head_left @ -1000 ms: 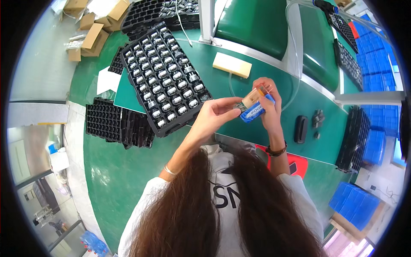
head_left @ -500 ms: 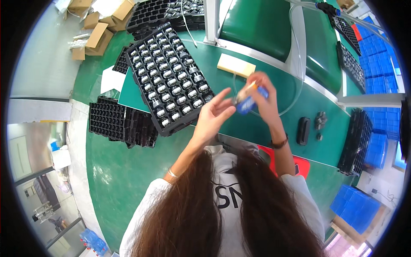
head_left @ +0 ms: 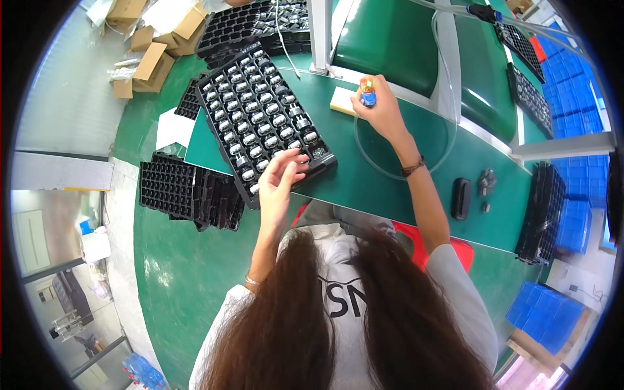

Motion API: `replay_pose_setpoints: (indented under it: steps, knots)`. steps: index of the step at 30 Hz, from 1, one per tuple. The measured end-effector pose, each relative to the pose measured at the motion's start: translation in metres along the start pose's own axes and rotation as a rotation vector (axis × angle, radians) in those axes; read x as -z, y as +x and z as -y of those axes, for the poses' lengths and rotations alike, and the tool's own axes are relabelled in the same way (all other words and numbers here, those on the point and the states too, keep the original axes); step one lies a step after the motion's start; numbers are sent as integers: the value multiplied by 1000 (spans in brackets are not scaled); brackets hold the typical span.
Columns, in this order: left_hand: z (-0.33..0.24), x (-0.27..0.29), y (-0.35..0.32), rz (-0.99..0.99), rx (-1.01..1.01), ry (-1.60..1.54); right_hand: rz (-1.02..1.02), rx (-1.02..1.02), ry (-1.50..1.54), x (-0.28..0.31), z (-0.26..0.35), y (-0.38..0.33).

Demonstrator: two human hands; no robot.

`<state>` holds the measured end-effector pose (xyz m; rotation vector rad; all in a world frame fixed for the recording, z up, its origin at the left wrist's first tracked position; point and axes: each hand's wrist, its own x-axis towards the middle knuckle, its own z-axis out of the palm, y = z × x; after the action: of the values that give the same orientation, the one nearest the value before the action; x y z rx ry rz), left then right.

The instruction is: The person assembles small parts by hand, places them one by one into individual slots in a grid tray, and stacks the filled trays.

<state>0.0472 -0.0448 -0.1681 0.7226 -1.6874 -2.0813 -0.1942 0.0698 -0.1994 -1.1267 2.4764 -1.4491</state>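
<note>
My right hand [head_left: 382,110] is wrapped round a small blue bottle [head_left: 368,99] with an orange and yellow top, held up beside a cream-coloured block [head_left: 342,101] on the green table. My left hand [head_left: 281,177] is over the near right part of a black tray [head_left: 235,170], fingers apart and slightly bent; I see nothing held in it. The tray lies slanted, its pockets filled with rows of shiny metal cylindrical parts [head_left: 258,117]. Whether the left fingertips touch a part there is hard to tell.
A black oblong case [head_left: 461,199] and small grey metal parts [head_left: 486,183] lie on the right of the table. A clear tube [head_left: 396,177] loops across it. Stacked black trays [head_left: 166,187] stand at left, another stack [head_left: 541,214] at right. Behind is a green conveyor belt [head_left: 390,49].
My right hand has moved up and slightly left with the bottle, away from the left hand. My left hand has shifted left, from near the bottle to over the tray.
</note>
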Motion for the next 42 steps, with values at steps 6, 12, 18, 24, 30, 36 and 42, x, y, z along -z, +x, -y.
replay_pose_setpoints:
  steps: [6, 12, 18, 24, 30, 36, 42]
  knots:
    - [-9, 20, 0, -88, -97, 121, -69, 10, 1, 23, 10, -30]
    - [-13, 37, 1, -242, -206, 654, 19, -101, -52, 28, -4, -53]
    - [-19, 31, 12, 101, -487, 1137, -176, -60, -114, -1, 6, -29]
    - [-18, 27, 18, 133, -360, 1050, -268, 39, -139, -11, 2, -15]
    - [-10, 8, 24, 189, -367, 984, -237, 13, -127, -19, -7, -18]
    - [6, 5, 31, 110, -448, 997, -282, 26, -155, -20, -6, -17]
    - [2, 0, 25, 49, -429, 982, -338, 12, -42, -8, 8, -18]
